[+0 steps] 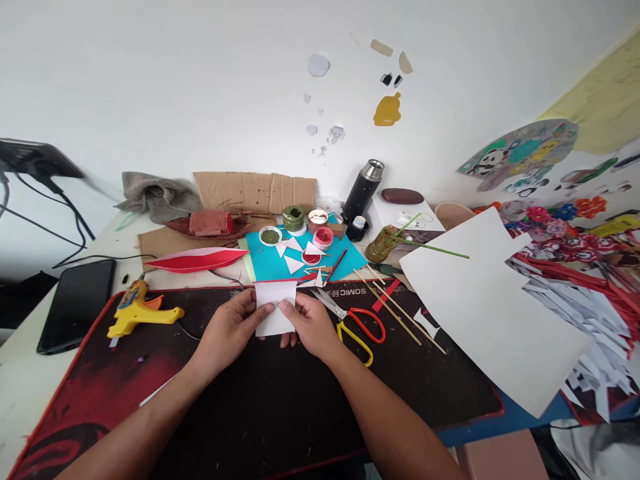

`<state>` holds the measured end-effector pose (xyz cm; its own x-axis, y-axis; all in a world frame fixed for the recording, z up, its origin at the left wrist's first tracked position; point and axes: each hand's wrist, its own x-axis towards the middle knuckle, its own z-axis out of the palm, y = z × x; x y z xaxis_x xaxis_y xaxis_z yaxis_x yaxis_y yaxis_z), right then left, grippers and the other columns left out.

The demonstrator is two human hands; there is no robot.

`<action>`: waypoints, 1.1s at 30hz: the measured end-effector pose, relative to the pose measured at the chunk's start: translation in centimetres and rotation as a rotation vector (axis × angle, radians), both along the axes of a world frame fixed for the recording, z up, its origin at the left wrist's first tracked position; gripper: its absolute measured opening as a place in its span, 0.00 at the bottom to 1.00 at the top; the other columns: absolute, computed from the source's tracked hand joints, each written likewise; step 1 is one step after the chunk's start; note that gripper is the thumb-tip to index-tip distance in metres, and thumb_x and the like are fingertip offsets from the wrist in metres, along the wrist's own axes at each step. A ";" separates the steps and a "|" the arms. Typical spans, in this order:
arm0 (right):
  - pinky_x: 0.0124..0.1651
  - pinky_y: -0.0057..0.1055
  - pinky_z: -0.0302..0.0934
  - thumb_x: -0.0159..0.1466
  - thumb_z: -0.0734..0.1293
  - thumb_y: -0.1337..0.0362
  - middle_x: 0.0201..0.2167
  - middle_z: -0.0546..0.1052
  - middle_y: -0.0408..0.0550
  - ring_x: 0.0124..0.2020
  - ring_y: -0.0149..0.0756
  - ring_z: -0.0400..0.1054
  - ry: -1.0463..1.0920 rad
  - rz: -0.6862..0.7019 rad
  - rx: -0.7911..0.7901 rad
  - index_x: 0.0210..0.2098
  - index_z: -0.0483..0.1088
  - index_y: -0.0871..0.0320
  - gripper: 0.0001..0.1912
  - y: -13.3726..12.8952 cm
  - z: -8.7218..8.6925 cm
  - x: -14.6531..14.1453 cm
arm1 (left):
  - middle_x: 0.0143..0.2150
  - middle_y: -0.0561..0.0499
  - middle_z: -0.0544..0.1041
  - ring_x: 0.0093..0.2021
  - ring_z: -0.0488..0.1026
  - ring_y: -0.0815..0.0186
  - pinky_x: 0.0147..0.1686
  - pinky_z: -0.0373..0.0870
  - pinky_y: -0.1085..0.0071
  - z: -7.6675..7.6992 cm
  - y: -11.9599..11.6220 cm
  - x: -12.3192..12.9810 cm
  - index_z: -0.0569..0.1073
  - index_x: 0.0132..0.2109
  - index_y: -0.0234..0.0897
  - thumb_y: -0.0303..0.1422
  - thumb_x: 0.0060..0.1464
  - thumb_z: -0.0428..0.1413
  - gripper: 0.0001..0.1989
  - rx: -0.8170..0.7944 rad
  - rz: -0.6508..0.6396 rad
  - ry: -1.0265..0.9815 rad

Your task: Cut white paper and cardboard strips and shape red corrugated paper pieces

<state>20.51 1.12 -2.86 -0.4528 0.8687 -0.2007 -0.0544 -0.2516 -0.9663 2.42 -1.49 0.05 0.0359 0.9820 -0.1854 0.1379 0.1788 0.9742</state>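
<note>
Both my hands hold a small rectangular piece of white paper (276, 293) above the dark desk mat. A narrow red strip runs along its top edge. My left hand (230, 327) grips the left side, its thumb flat on the front. On the right side, my right hand (313, 325) pinches the paper the same way, the two thumbs nearly meeting. Some fingers are hidden behind the sheet. Just right of my right hand lie scissors (345, 315) with one red and one yellow handle, blades apart.
A yellow glue gun (145, 311) sits at left, near a black phone (76, 305). Paint pots (294, 219) and paper scraps stand on blue paper (257, 257) behind. Thin sticks (400, 320), a murky jar (380, 247) and a large white sheet (493, 300) are at right.
</note>
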 end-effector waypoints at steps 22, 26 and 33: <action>0.17 0.23 0.58 0.67 0.68 0.37 0.24 0.76 0.40 0.16 0.30 0.71 -0.005 0.004 -0.006 0.41 0.70 0.57 0.27 0.1 0.2 0.0 | 0.27 0.54 0.81 0.22 0.74 0.63 0.22 0.71 0.70 -0.2 0.0 0.2 0.71 0.44 0.40 0.52 0.58 0.65 0.22 -0.044 -0.045 -0.049; 0.17 0.22 0.57 0.67 0.68 0.38 0.25 0.78 0.41 0.15 0.29 0.71 -0.010 0.042 -0.023 0.44 0.71 0.58 0.27 0.1 0.1 0.1 | 0.28 0.54 0.81 0.21 0.72 0.65 0.21 0.69 0.71 -0.3 0.0 0.0 0.71 0.43 0.40 0.52 0.56 0.66 0.22 -0.054 -0.038 -0.034; 0.17 0.22 0.58 0.67 0.70 0.40 0.24 0.79 0.41 0.15 0.30 0.71 -0.013 0.050 -0.040 0.45 0.72 0.58 0.26 0.0 0.0 0.1 | 0.24 0.55 0.77 0.21 0.72 0.64 0.20 0.68 0.71 0.2 -0.3 0.1 0.72 0.38 0.41 0.53 0.57 0.65 0.20 -0.010 -0.006 0.004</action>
